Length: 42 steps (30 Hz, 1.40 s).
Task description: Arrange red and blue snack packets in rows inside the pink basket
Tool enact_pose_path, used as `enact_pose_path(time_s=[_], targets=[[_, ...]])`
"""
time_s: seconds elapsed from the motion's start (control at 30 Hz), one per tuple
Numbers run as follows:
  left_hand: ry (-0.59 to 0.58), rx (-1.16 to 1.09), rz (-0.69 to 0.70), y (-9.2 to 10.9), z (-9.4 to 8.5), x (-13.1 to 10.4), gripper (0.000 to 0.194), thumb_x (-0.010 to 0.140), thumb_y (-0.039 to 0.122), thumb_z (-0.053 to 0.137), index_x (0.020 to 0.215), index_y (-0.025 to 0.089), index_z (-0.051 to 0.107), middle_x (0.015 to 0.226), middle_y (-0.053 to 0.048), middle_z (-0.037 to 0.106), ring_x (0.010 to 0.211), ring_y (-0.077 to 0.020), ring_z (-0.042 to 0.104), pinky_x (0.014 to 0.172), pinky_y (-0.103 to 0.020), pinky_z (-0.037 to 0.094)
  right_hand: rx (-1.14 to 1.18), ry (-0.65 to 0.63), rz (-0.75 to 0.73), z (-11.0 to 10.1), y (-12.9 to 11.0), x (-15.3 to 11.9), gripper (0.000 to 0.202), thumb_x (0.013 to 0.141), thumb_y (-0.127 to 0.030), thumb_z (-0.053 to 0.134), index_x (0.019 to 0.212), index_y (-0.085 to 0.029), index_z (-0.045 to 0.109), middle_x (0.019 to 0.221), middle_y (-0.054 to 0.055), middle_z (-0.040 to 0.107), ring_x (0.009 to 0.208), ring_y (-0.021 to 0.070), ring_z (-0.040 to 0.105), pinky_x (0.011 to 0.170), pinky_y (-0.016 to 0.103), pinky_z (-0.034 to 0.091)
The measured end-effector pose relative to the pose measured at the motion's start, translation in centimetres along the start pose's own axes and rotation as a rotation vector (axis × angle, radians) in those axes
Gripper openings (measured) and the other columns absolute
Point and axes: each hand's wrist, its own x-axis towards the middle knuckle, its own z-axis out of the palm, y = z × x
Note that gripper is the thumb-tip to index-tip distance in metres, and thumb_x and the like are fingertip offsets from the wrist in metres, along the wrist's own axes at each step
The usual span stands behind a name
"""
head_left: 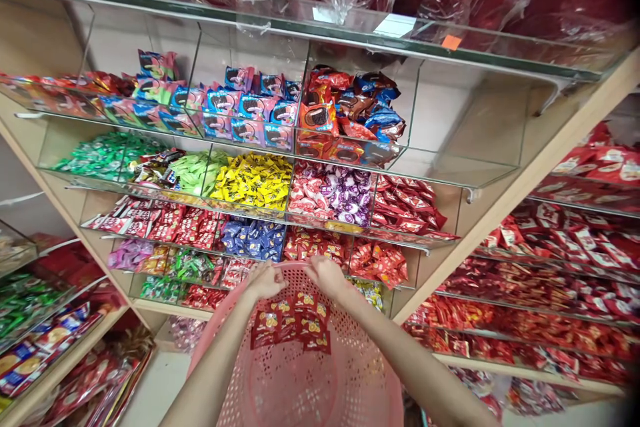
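A pink perforated plastic basket (pixel 290 383) is tilted in front of me, its far rim against the shelves. My left hand (pixel 266 280) is closed on that rim, left of its middle. On the same rim, a little to the right, my right hand (pixel 324 277) is curled over the edge. Several dark red packets (pixel 290 323) with orange pictures lie inside the basket below my hands. Just beyond the rim, similar red packets (pixel 315 245) fill a shelf compartment, with dark blue packets (pixel 254 239) to their left.
Glass shelves (pixel 300 213) hold yellow candies (pixel 254 180), green candies (pixel 107 155) and purple ones (pixel 351 193). Blue and pink cookie packs (pixel 245 107) sit above. Another rack of red packets (pixel 545 280) stands at right, and a lower shelf (pixel 65 373) at left.
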Motion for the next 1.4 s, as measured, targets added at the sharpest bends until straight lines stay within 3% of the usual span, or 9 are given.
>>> enact_pose_path(time_s=[0.13,0.27,0.47,0.7,0.9,1.0,1.13,1.27,1.4], targets=[[-0.015,-0.014,-0.018,0.3,-0.4,-0.2,0.034,0.067,0.054,0.051,0.071,0.023,0.065,0.1,-0.004,0.057,0.103,-0.0249,0.045,0.096,-0.042,0.025,-0.185,-0.034,0.13,-1.3,4.0,3.4,0.03,0.088,-0.019,0.03,0.111,-0.014,0.048,0.113,0.015,0.053,0.108,0.0214,0.045,0.088,0.032,0.034],[-0.016,-0.011,-0.011,0.5,-0.7,-0.4,0.031,0.068,0.052,0.052,0.072,0.023,0.065,0.102,-0.004,0.057,0.104,-0.0255,0.045,0.095,-0.041,0.027,-0.207,-0.136,0.198,-0.2,5.9,5.3,0.043,0.08,-0.007,0.039,0.123,-0.014,0.041,0.12,0.018,0.048,0.114,0.0245,0.041,0.087,0.037,0.034],[-0.011,0.001,-0.007,0.2,-0.4,-0.2,0.034,0.069,0.054,0.051,0.072,0.023,0.065,0.104,-0.005,0.057,0.105,-0.0264,0.046,0.095,-0.043,0.027,-0.193,-0.193,0.252,1.0,6.3,6.0,0.047,0.081,-0.007,0.036,0.126,-0.018,0.038,0.119,0.017,0.05,0.112,0.0245,0.044,0.084,0.038,0.036],[-0.004,0.006,-0.008,-0.1,0.1,0.0,0.032,0.069,0.052,0.052,0.073,0.023,0.064,0.108,-0.005,0.056,0.108,-0.0258,0.044,0.096,-0.043,0.025,-0.199,-0.12,0.235,1.1,6.2,5.2,0.047,0.079,-0.009,0.043,0.125,-0.018,0.037,0.119,0.017,0.047,0.109,0.0247,0.044,0.085,0.039,0.035],[0.005,0.018,0.008,0.1,-0.1,0.0,0.033,0.069,0.053,0.051,0.072,0.023,0.065,0.1,-0.006,0.057,0.101,-0.0253,0.048,0.093,-0.043,0.029,-0.16,-0.036,0.185,0.2,5.3,3.9,0.026,0.082,-0.013,0.042,0.107,-0.017,0.049,0.111,0.014,0.049,0.097,0.0207,0.051,0.075,0.03,0.04],[0.02,0.012,0.003,0.0,0.0,0.0,0.033,0.068,0.053,0.051,0.07,0.023,0.065,0.097,-0.005,0.058,0.099,-0.0248,0.048,0.092,-0.042,0.03,0.1,0.184,0.18,-0.2,4.5,3.0,0.021,0.08,-0.023,0.048,0.1,-0.019,0.05,0.107,0.01,0.052,0.089,0.0186,0.053,0.071,0.028,0.04],[0.032,0.015,0.002,-0.2,0.3,0.1,0.032,0.067,0.052,0.051,0.069,0.023,0.065,0.098,-0.003,0.058,0.101,-0.0241,0.047,0.094,-0.04,0.029,0.883,0.47,0.398,0.4,1.7,2.0,0.028,0.073,-0.041,0.055,0.087,-0.017,0.051,0.079,0.004,0.059,0.064,0.0138,0.054,0.06,0.026,0.042],[0.014,0.024,0.01,-0.2,0.2,0.1,0.029,0.067,0.049,0.051,0.071,0.024,0.065,0.095,-0.003,0.057,0.098,-0.0231,0.048,0.092,-0.04,0.03,1.643,0.3,0.553,2.0,-1.6,0.7,0.032,0.066,-0.043,0.062,0.082,-0.018,0.051,0.068,-0.001,0.06,0.056,0.0115,0.055,0.055,0.024,0.045],[0.026,0.046,0.033,-0.2,0.1,0.0,0.025,0.068,0.044,0.051,0.072,0.024,0.065,0.093,-0.004,0.056,0.095,-0.0226,0.048,0.089,-0.04,0.033,1.903,0.174,0.727,3.4,-3.1,-0.6,0.029,0.058,-0.032,0.069,0.077,-0.018,0.053,0.068,-0.002,0.061,0.055,0.0098,0.057,0.055,0.022,0.047]])
